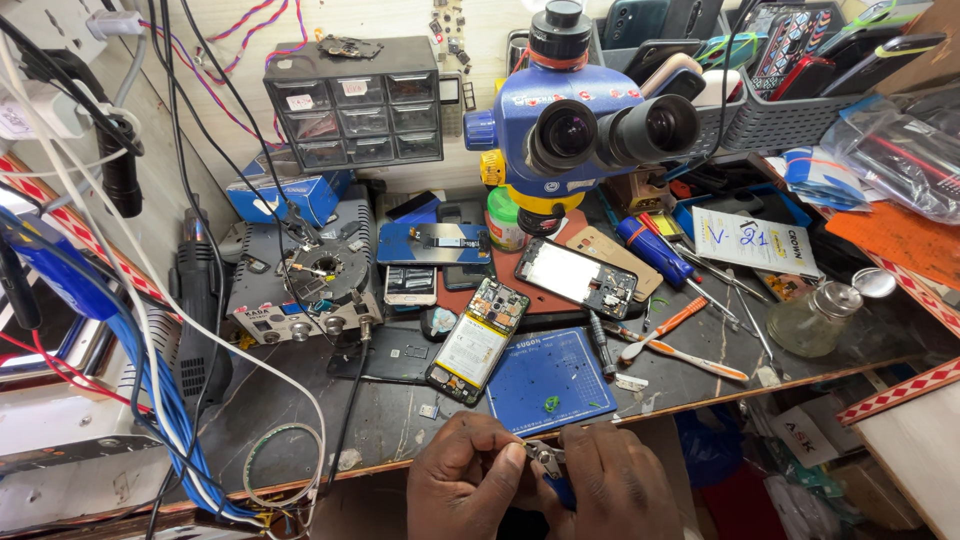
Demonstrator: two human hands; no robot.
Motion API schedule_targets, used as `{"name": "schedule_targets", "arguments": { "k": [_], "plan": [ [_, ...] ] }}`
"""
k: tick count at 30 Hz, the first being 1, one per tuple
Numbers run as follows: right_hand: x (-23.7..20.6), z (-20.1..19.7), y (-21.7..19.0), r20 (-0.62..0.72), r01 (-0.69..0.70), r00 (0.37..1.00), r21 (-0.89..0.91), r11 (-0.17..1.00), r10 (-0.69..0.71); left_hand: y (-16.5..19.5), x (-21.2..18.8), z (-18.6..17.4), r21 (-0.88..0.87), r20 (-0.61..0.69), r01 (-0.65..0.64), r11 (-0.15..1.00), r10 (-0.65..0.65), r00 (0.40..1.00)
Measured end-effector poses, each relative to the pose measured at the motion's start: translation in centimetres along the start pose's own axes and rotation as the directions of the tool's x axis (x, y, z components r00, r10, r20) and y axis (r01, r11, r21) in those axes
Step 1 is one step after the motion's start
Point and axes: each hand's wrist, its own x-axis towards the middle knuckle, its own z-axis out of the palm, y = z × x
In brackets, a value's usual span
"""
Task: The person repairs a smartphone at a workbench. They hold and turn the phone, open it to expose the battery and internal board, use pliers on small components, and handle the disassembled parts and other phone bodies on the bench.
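Pliers with small metal jaws and a blue handle are held at the near edge of the workbench, just in front of the blue work mat. The right hand is closed around the blue handle, while the tip is pinched by the fingers of the left hand. Just behind and left of the mat, an opened phone is laid back-up. A blue microscope is mounted well behind the mat.
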Motion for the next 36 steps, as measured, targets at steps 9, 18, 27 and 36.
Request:
{"name": "schedule_targets", "arguments": {
  "k": [9, 18, 27, 36],
  "plan": [
    [-1.4, 1.4, 0.9, -0.002, 0.011, 1.0, 0.018, 1.0, -0.011, -0.4, 0.1, -0.1, -0.077, 0.039, 0.014, 0.997, -0.011, 0.999],
    [-0.9, 0.4, 0.5, 0.137, -0.102, 0.986, 0.077, 0.992, 0.091, -0.5, 0.0, -0.5, -0.011, 0.06, 0.043, 0.999, -0.042, 0.997],
    [0.2, -0.7, -0.7, 0.174, -0.154, 0.975, 0.092, 0.984, 0.136, -0.8, 0.5, -1.5, -0.111, 0.199, -0.067, 0.992, 0.088, 0.976],
    [0.8, -1.4, -1.4, 0.243, -0.219, 0.951, 0.097, 0.971, 0.19, -0.1, 0.7, -1.7, -0.075, 0.235, -0.011, 0.997, 0.029, 0.972]
  ]
}}
